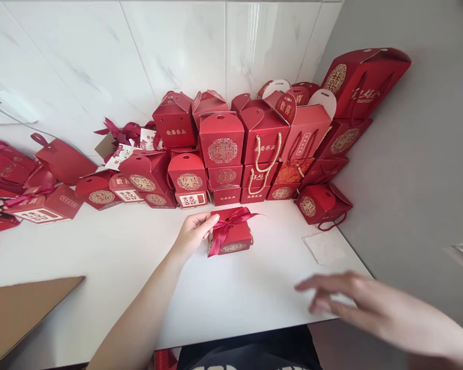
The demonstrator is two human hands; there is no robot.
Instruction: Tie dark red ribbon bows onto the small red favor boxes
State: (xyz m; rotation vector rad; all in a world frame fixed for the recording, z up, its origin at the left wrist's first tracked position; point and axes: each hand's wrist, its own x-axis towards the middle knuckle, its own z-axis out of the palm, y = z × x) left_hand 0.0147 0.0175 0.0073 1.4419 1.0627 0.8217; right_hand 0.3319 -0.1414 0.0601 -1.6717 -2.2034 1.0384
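A small red gift box (237,239) with gold print stands on the white table, just in front of the stacked boxes. A dark red ribbon bow (231,222) is tied across its top, one tail hanging down the front. My left hand (195,231) grips the box at its upper left corner, thumb on top by the bow; the other fingertips are partly hidden. Blurred by motion, my right hand (343,295) hovers over the table's front right, apart from the box. Its fingers are spread and hold nothing.
Stacked red gift boxes (221,139) line the tiled wall, with more at the left and a single box (322,203) by the grey wall. A clear flat sheet (324,247) lies at the right. Cardboard (27,308) juts in at the lower left.
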